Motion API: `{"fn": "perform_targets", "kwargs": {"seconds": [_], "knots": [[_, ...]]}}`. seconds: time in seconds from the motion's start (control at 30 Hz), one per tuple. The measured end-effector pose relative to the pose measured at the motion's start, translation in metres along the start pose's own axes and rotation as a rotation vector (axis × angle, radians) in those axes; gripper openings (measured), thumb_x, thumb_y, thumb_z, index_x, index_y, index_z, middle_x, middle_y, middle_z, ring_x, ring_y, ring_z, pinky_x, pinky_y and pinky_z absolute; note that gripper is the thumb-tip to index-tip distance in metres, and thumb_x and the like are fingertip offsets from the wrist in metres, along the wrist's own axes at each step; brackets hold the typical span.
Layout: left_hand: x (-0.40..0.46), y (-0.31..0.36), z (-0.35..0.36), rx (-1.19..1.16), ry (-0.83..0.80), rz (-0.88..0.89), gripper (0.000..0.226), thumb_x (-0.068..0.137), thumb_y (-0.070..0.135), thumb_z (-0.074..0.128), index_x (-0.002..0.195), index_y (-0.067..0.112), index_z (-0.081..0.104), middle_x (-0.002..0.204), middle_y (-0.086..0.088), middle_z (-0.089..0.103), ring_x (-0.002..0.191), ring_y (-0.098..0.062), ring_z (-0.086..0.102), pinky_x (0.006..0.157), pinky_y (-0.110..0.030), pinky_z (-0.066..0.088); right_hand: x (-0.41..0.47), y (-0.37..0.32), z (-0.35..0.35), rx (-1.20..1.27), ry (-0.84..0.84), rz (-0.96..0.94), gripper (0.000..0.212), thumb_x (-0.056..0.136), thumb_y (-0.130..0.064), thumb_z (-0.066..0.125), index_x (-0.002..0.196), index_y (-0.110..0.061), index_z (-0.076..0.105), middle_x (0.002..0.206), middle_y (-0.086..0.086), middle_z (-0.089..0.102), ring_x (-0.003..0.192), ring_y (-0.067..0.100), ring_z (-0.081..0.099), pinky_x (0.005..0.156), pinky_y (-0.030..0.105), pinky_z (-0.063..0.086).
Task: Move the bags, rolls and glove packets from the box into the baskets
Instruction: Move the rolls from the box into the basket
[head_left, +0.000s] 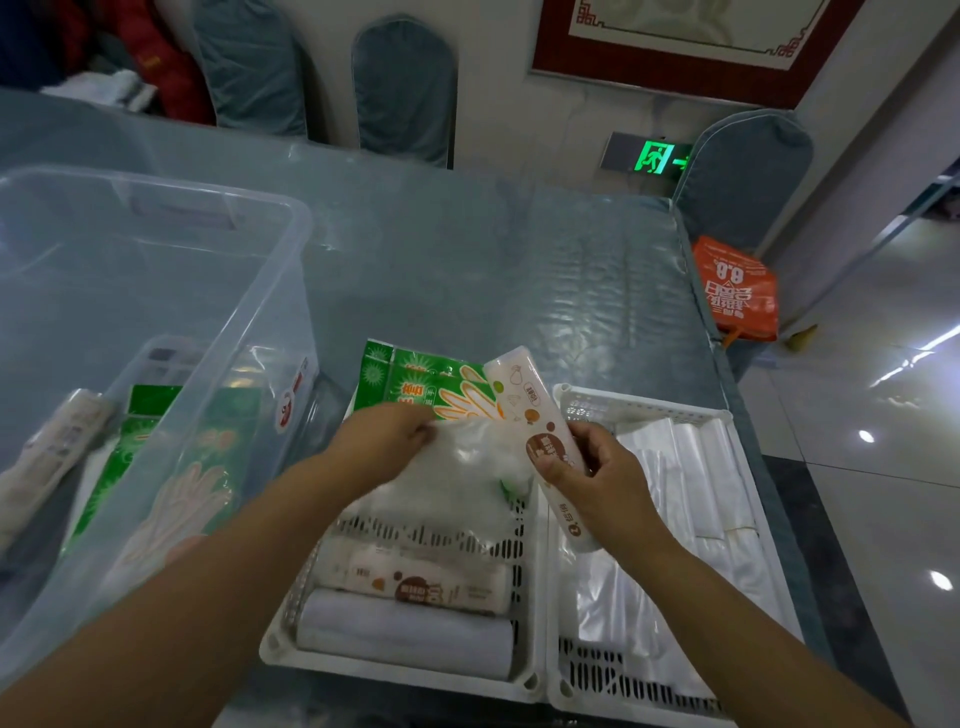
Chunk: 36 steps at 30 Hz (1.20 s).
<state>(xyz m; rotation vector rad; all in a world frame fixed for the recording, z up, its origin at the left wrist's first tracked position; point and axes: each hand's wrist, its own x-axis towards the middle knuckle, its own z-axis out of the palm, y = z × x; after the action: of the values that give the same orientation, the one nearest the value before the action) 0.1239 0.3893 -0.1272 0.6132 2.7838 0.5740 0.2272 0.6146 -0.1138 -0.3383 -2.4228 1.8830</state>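
Note:
My right hand (592, 478) grips a white printed roll (530, 410), held tilted above the gap between two white baskets. My left hand (387, 436) pinches a crumpled clear plastic bag (462, 483) over the left basket (400, 670). That basket holds a printed roll (426, 579), a plain white roll (405, 634) and green glove packets (421, 387) at its far end. The right basket (644, 405) holds clear plastic bags (675, 499). The clear box (249, 291) on the left contains green glove packets (171, 467) and a roll (52, 452).
The table (493, 270) has a glossy clear cover and its right edge runs close beside the right basket. An orange bag (737, 291) lies on a chair seat beyond the far right corner. Blue chairs stand behind the table.

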Motion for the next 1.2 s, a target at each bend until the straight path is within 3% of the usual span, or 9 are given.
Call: {"fn": "perform_targets", "kwargs": {"seconds": [0.23,0.37,0.43,0.5,0.6,0.7,0.8,0.9,1.2], "knots": [[0.045,-0.004,-0.005,0.162,0.183,0.104,0.018,0.09,0.021,0.049,0.082,0.012,0.062,0.083,-0.01,0.067,0.08,-0.031,0.058,0.062,-0.031,0.034,0.0,-0.006,0.004,0.01,0.016,-0.038,0.033,0.07,-0.035,0.076,0.097,-0.039,0.057,0.092,-0.016,0.069,0.082,0.0,0.067,0.06,0.012,0.052],[0.056,-0.014,0.009,0.275,0.108,0.037,0.02,0.09,0.025,0.047,0.104,0.019,0.06,0.108,-0.006,0.065,0.101,-0.029,0.053,0.084,-0.037,0.036,-0.004,-0.002,0.008,0.008,-0.017,-0.053,0.047,0.062,-0.05,0.073,0.103,-0.031,0.059,0.097,-0.022,0.067,0.085,0.002,0.067,0.062,0.015,0.053],[0.055,-0.016,0.014,0.224,0.093,-0.021,0.044,0.087,0.031,0.055,0.129,0.021,0.046,0.13,-0.006,0.053,0.12,-0.028,0.043,0.098,-0.039,0.03,-0.004,0.0,0.007,-0.002,-0.019,-0.052,0.047,0.062,-0.05,0.073,0.103,-0.032,0.059,0.097,-0.023,0.066,0.086,0.003,0.067,0.063,0.015,0.054],[0.042,-0.012,0.012,0.113,0.234,-0.061,0.066,0.08,0.034,0.066,0.136,0.018,0.035,0.139,-0.007,0.044,0.127,-0.028,0.037,0.105,-0.041,0.027,-0.004,0.003,0.006,-0.01,-0.008,-0.045,0.04,0.066,-0.043,0.075,0.101,-0.036,0.058,0.097,-0.024,0.066,0.085,0.002,0.067,0.062,0.014,0.053],[0.005,-0.003,0.015,-0.025,0.513,0.043,0.043,0.074,0.026,0.072,0.113,0.021,0.054,0.106,0.0,0.059,0.097,-0.02,0.054,0.09,-0.038,0.045,-0.002,0.007,0.004,-0.002,0.023,-0.033,0.036,0.071,-0.027,0.078,0.1,-0.036,0.059,0.091,-0.019,0.069,0.083,0.001,0.067,0.062,0.013,0.053],[-0.027,0.003,0.026,-0.052,0.114,0.134,0.013,0.081,0.025,0.065,0.094,0.028,0.065,0.09,0.011,0.064,0.074,-0.002,0.052,0.073,-0.019,0.049,0.001,0.008,0.005,0.009,0.044,-0.029,0.036,0.071,-0.023,0.078,0.099,-0.033,0.059,0.092,-0.014,0.068,0.082,0.0,0.067,0.06,0.011,0.052],[-0.028,-0.004,0.047,0.127,-0.229,0.233,0.025,0.086,0.022,0.059,0.108,0.029,0.066,0.113,0.008,0.063,0.099,-0.011,0.056,0.085,-0.024,0.044,0.004,0.008,0.008,0.005,0.046,-0.021,0.035,0.073,-0.022,0.077,0.102,-0.027,0.059,0.096,-0.011,0.068,0.081,-0.001,0.066,0.059,0.011,0.051],[-0.017,-0.015,0.056,0.191,-0.203,0.322,0.038,0.079,0.021,0.065,0.116,0.032,0.063,0.121,0.008,0.058,0.111,-0.015,0.049,0.093,-0.028,0.039,0.006,0.007,0.011,0.017,0.05,-0.019,0.033,0.073,-0.023,0.077,0.101,-0.029,0.059,0.096,-0.011,0.068,0.081,-0.001,0.067,0.059,0.011,0.051],[-0.007,-0.02,0.071,0.265,-0.25,0.349,0.059,0.061,0.042,0.074,0.114,0.034,0.049,0.117,0.008,0.048,0.106,-0.014,0.043,0.089,-0.031,0.038,0.003,0.005,0.01,0.03,0.053,-0.036,0.034,0.072,-0.02,0.077,0.098,-0.033,0.059,0.092,-0.013,0.069,0.082,0.001,0.067,0.06,0.012,0.052]]}}
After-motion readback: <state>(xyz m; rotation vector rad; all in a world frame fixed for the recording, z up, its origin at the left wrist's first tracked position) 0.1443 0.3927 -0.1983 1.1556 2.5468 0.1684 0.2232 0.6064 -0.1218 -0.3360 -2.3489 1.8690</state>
